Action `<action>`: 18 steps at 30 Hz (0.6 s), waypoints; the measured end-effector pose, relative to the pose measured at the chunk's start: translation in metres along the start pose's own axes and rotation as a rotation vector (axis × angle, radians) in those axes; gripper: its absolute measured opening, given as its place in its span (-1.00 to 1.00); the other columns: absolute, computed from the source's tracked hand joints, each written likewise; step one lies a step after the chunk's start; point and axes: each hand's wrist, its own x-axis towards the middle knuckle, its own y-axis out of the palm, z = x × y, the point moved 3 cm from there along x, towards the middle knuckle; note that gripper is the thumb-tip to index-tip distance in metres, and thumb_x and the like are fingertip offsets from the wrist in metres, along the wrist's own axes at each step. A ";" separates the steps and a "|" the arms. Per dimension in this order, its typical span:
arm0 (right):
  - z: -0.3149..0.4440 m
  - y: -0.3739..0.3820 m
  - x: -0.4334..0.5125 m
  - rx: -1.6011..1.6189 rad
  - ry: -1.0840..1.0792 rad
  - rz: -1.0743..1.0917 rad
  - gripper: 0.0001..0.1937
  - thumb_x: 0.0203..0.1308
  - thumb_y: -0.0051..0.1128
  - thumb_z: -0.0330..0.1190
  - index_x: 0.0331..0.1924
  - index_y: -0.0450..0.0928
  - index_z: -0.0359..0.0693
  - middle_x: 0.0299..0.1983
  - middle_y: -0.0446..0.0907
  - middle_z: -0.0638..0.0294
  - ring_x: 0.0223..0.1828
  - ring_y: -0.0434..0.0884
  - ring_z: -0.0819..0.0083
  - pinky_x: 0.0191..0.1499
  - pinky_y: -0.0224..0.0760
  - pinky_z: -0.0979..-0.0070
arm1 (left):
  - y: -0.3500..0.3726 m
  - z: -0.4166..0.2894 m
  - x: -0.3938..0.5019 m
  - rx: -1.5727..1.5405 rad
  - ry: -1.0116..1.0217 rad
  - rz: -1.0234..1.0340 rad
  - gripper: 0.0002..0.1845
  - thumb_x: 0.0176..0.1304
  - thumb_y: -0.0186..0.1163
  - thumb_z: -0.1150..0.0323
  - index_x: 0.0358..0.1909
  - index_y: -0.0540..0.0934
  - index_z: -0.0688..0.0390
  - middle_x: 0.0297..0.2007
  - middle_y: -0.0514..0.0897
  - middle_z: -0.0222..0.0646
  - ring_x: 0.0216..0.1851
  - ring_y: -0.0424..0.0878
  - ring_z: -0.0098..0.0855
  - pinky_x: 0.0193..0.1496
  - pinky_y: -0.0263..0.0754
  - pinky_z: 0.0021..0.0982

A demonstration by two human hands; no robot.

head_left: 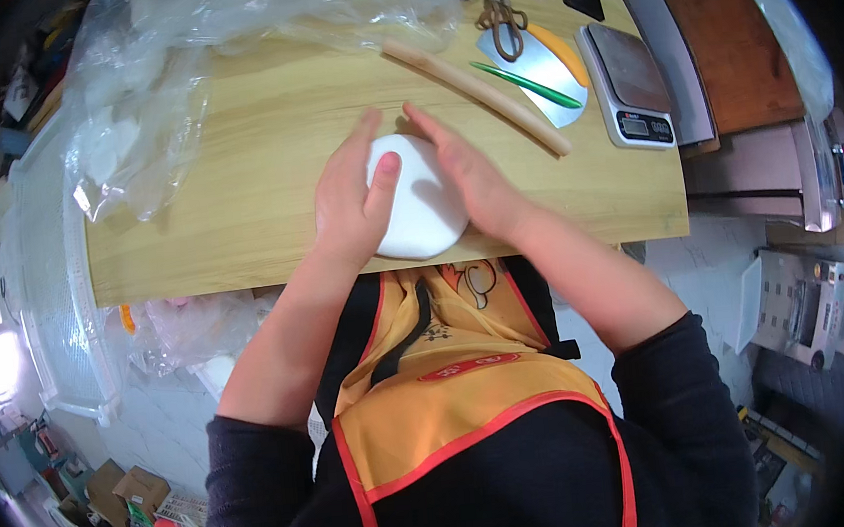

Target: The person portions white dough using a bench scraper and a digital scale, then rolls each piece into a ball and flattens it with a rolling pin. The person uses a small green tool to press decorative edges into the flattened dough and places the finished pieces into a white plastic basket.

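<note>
A smooth, rounded white lump, which looks like dough [423, 207], rests on the wooden tabletop close to its front edge. My left hand [350, 194] lies along its left side, with the thumb over its top. Against the right side sits my right hand [476, 172], palm turned inward and fingers stretched forward. Together the two hands cup the lump between them. Their fingertips are slightly blurred and stay apart beyond its far end. The palms hide the lump's side edges.
A wooden rolling pin [479, 96] lies diagonally to the right. Past it are a scraper [555, 105] with an orange handle, a green pointed tool [527, 85], scissors [503, 27] and a digital scale [628, 80]. Clear plastic sheeting [140, 100] covers the far left.
</note>
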 end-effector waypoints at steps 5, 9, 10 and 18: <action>-0.012 0.018 -0.007 -0.351 -0.236 -0.084 -0.25 0.47 -0.28 0.10 0.45 0.14 -0.40 0.43 0.25 -0.18 0.48 0.20 -0.04 0.50 -0.01 0.24 | 0.011 -0.008 0.000 -0.065 0.036 0.012 -0.29 0.52 -0.17 -0.13 0.30 0.42 0.34 0.20 0.55 0.09 0.26 0.48 0.05 0.33 0.32 -0.15; 0.001 0.012 0.022 -0.338 -0.274 0.124 -0.28 0.47 -0.30 0.10 0.46 0.16 -0.34 0.41 0.28 -0.17 0.46 0.24 -0.04 0.48 0.04 0.23 | 0.012 -0.027 -0.015 -0.336 -0.229 -0.185 -0.21 0.53 -0.26 -0.18 0.39 0.27 0.39 0.36 0.35 0.10 0.42 0.28 -0.05 0.44 0.13 -0.19; 0.006 0.005 0.029 -0.274 -0.264 0.134 -0.24 0.47 -0.36 0.14 0.48 0.12 -0.34 0.44 0.24 -0.14 0.49 0.19 -0.01 0.50 -0.01 0.24 | 0.011 -0.027 -0.018 -0.472 -0.325 -0.275 -0.18 0.53 -0.32 -0.20 0.44 0.20 0.37 0.43 0.25 0.06 0.47 0.18 -0.11 0.49 0.03 -0.20; 0.010 0.011 -0.008 -0.466 -0.243 -0.011 -0.28 0.49 -0.34 0.04 0.45 0.11 -0.44 0.49 0.14 -0.15 0.56 0.04 0.00 0.57 -0.19 0.22 | 0.011 -0.009 -0.005 0.222 0.152 0.060 -0.18 0.49 -0.27 -0.22 0.42 0.25 0.34 0.38 0.33 0.11 0.42 0.25 0.09 0.46 0.05 0.01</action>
